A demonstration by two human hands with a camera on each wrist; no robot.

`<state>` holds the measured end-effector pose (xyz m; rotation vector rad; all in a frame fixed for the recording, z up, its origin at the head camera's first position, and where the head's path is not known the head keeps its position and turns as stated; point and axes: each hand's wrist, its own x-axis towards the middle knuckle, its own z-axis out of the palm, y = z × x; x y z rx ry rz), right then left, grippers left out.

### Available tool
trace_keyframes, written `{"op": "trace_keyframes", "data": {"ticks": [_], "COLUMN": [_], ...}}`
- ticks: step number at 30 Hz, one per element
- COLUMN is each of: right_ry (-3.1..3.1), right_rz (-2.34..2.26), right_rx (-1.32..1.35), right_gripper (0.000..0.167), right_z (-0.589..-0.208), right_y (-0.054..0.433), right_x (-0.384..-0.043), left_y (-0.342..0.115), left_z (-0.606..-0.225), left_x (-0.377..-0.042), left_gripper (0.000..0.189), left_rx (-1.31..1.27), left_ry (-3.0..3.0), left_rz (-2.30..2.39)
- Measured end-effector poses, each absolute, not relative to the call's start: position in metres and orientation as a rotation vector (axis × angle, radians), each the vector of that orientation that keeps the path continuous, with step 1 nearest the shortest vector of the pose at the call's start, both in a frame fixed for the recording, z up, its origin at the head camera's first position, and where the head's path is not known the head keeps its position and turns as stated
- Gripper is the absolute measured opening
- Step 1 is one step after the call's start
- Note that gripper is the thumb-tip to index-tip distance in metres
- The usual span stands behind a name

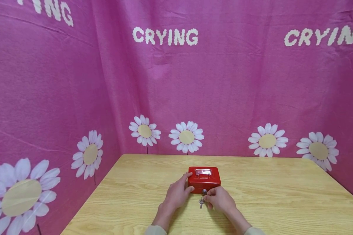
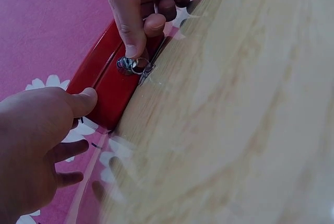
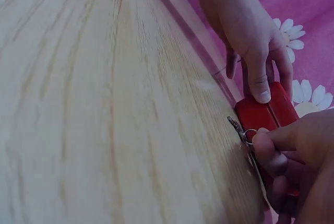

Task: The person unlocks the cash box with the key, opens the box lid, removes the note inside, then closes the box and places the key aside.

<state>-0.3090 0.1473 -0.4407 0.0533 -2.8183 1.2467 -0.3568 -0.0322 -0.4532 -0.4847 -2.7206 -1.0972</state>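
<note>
A small red metal cash box stands on the table with its lid down and a folding handle on top. My left hand grips its left front corner, thumb on the front face and fingers along the side. At the front lock, my right hand pinches a key between thumb and forefinger; the fingers mostly hide this key. From its ring hangs a second key, in front of the box and close over the tabletop.
The light wood-grain table reaches back to a pink curtain printed with white daisies and lettering. More of the curtain hangs along the left side. Both sleeve cuffs show at the table's near side.
</note>
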Motion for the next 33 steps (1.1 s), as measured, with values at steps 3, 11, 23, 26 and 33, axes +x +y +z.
{"op": "trace_keyframes", "data": {"ticks": [3, 11, 23, 26, 33], "right_ry": [-2.832, -2.858, -2.838, -2.839, -2.847], "right_rz": [1.216, 1.213, 1.458, 1.488, 1.475], "right_rx": [0.039, -0.005, -0.052, -0.041, -0.015], "right_gripper": [0.022, 0.025, 0.022, 0.018, 0.016], "right_z": [-0.4397, -0.4386, -0.4349, -0.4334, -0.433], "right_y": [0.1472, 0.1453, 0.1457, 0.1458, 0.1471], "right_x": [-0.309, -0.31, -0.3134, -0.3133, -0.3141], "left_y": [-0.0325, -0.0322, -0.0315, -0.0321, -0.0328], "left_z": [-0.4529, -0.4515, -0.4509, -0.4509, -0.4516], "left_x": [-0.3566, -0.3545, -0.3543, -0.354, -0.3548], "left_gripper": [0.055, 0.056, 0.056, 0.056, 0.056], "left_rx": [-0.486, -0.465, -0.448, -0.445, -0.439], "left_ry": [-2.719, -2.733, -2.745, -2.747, -2.752], "left_rz": [-1.104, -1.162, -1.181, -1.197, -1.228]}}
